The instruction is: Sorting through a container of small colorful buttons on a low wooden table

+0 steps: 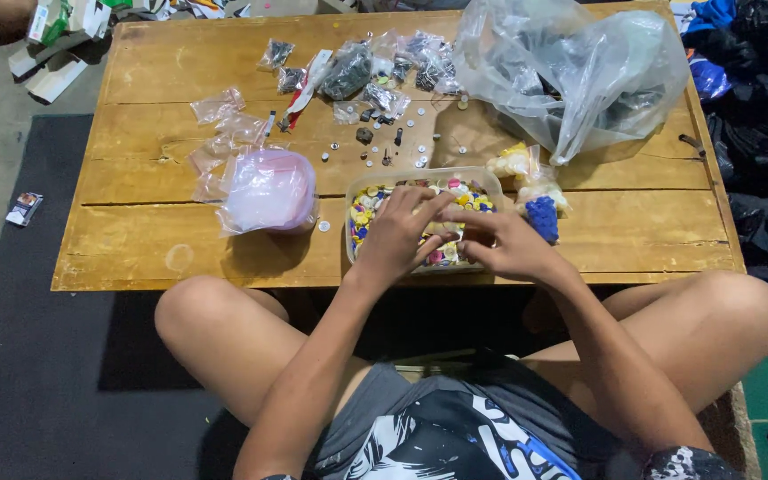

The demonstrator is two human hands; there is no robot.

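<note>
Both hands are working inside a clear plastic tub (pixel 482 178) of small coloured buttons (pixel 364 213) — yellow, blue, pink and white — sitting at the near edge of a low wooden table (pixel 135 240), at about six o'clock on the tabletop.

Judging by how things lie, the sorting looks partly done: just beside the tub at three o'clock, small bags are already holding one colour each, a blue bag (pixel 543 218) nearest and pale yellow bags (pixel 513 163) behind it. The tub is full of mixed colours, so much seems left. Empty little clear bags (pixel 220 133) are lying at ten o'clock, loose dark and metal bits (pixel 384 147) are scattered at twelve o'clock, and a big crumpled plastic bag (pixel 580 71) is slumping at one o'clock. A pink lidded tub in a bag (pixel 268 191) is resting at nine o'clock of the button tub.

The left hand (pixel 399 233) is lying palm down over the buttons, fingers spread and pointing toward one o'clock. The right hand (pixel 508 244) is curling over the tub's near right corner, fingertips meeting the left hand's — whether it is pinching a button I cannot tell. Both forearms are reaching forward between the person's folded knees.
</note>
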